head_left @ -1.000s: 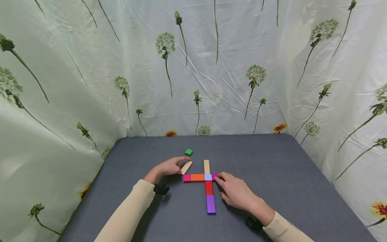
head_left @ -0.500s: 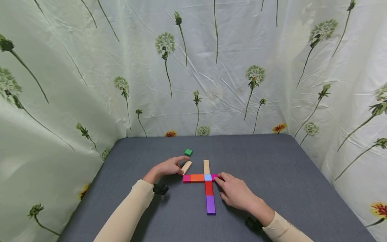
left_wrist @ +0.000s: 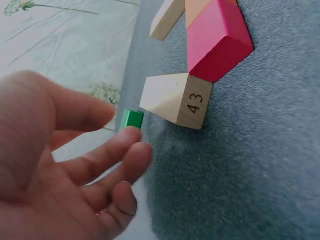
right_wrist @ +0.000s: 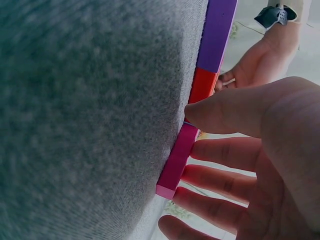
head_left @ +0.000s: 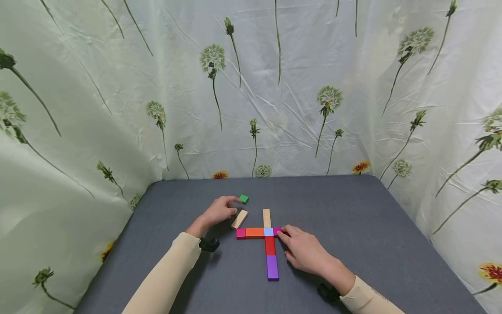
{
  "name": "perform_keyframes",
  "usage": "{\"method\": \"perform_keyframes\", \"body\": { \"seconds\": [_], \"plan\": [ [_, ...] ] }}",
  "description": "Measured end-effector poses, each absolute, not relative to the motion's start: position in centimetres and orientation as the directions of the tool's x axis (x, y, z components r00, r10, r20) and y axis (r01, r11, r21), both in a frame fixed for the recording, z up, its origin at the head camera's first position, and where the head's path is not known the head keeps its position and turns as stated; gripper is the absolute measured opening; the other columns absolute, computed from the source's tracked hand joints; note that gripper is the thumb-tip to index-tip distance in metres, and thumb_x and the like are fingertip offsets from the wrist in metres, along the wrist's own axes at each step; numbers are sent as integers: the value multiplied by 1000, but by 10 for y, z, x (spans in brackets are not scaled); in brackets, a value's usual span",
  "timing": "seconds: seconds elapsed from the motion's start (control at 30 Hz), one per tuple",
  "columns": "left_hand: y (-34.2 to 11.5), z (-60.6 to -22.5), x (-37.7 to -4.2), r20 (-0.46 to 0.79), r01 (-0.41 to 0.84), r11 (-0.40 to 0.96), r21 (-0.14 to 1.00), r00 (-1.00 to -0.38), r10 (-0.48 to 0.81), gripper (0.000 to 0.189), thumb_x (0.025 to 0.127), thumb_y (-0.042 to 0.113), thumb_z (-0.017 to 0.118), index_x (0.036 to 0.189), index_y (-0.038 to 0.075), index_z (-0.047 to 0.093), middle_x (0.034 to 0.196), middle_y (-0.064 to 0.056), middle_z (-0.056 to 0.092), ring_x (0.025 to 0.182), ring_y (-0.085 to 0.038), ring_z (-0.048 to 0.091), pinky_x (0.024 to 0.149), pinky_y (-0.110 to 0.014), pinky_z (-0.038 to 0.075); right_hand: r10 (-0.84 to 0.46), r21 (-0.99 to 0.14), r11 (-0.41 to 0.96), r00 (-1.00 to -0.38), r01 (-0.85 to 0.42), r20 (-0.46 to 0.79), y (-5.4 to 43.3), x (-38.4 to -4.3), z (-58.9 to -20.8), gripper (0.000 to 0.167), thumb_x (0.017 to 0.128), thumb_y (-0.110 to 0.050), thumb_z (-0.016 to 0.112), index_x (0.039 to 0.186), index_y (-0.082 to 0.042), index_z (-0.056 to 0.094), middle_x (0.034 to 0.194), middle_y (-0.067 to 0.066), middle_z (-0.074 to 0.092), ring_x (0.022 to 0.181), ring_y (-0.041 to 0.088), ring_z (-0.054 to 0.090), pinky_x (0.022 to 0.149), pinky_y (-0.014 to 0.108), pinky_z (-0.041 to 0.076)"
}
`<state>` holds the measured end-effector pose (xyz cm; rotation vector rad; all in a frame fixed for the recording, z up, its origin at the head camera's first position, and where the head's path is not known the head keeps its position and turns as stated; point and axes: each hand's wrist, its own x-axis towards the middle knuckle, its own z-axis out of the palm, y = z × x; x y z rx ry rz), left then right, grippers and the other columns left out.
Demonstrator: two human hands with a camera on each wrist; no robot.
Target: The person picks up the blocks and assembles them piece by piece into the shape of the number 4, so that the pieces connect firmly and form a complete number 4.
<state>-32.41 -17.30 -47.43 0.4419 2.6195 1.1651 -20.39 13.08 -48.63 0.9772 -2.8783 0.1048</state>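
My left hand [head_left: 218, 211] is raised above the table, its index finger reaching toward a small green block [head_left: 245, 199]. In the left wrist view a gap shows between thumb and fingers; whether a fingertip touches the green block [left_wrist: 131, 119] cannot be told. Just below that hand lies a slanted plain wooden block [head_left: 239, 219], with "43" on its end. My right hand [head_left: 305, 250] rests its fairly straight fingers at a magenta block [right_wrist: 177, 157], which ends the right arm of a flat cross of blocks. Its thumb lies near the red block [right_wrist: 201, 85].
The cross has a light blue block [head_left: 268, 232] at its centre. An orange block [head_left: 255, 233] and a pink block [head_left: 241, 233] extend left, a plain wooden block [head_left: 266, 218] lies behind, and a purple block [head_left: 272, 267] in front. A flowered curtain [head_left: 294, 131] borders the grey table [head_left: 345, 205].
My left hand has left the slanted wooden block and moved away from me toward the green block. The right hand stays at the magenta block. The head view has shifted slightly.
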Motion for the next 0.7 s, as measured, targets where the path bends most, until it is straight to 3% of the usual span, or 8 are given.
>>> {"method": "perform_keyframes", "body": {
  "seconds": [0.17,0.4,0.57,0.7],
  "plan": [
    [-167,-476,-336,-25,184,645,742,-954,300,34,98,8,59,131,13,67,104,-9,68,84,-23,62,68,-35,49,-601,-30,794,-792,-607,109,131,-204,-486,57,88,-26,75,141,-9,60,127,9,58,116,23,57,84,42,56],
    [-165,-482,-350,70,232,686,690,-964,256,35,98,8,62,132,11,66,111,-10,62,91,-23,58,73,-39,49,-605,-34,791,-789,-611,104,131,-204,-487,57,89,-26,75,141,-8,60,128,9,58,116,23,58,85,42,55],
    [-165,-490,-360,75,252,711,657,-960,272,42,97,9,62,139,12,61,116,-13,60,88,-22,57,78,-43,49,-603,-38,793,-792,-609,99,132,-204,-487,57,89,-26,75,141,-9,60,129,9,58,117,23,57,85,42,55],
    [-163,-494,-365,65,252,721,645,-959,276,46,98,10,62,143,14,57,120,-14,59,97,-27,59,85,-48,48,-604,-34,792,-790,-609,104,132,-204,-487,57,89,-26,75,141,-9,60,128,8,58,116,22,57,84,41,56]
  ]
}}
